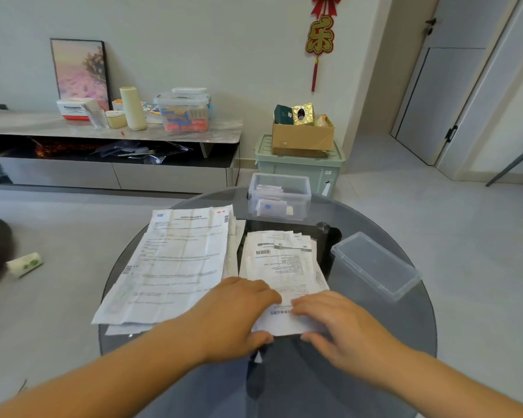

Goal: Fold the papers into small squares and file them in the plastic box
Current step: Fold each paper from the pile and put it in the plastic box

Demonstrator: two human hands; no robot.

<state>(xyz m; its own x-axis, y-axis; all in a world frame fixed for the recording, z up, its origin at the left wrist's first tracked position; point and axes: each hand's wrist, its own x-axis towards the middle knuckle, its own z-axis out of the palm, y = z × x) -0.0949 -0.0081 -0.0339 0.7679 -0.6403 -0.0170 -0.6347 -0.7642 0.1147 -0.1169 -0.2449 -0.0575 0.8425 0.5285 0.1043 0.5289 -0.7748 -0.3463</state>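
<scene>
On the round glass table (390,333) lie two stacks of printed paper: a large creased stack (175,263) at left and a smaller stack (284,263) at centre. At the near end of the smaller stack a folded paper (284,322) is held by both hands. My left hand (239,312) pinches its left edge, fingers on top and thumb below. My right hand (338,321) pinches its right edge the same way. The clear plastic box (280,196) stands at the table's far edge with several folded papers inside. Its clear lid (375,265) lies at right.
A green storage bin (299,167) with a cardboard box (302,137) on it stands behind the table. A low cabinet (112,137) with containers runs along the wall at left. A white roll (24,263) lies on the floor at left.
</scene>
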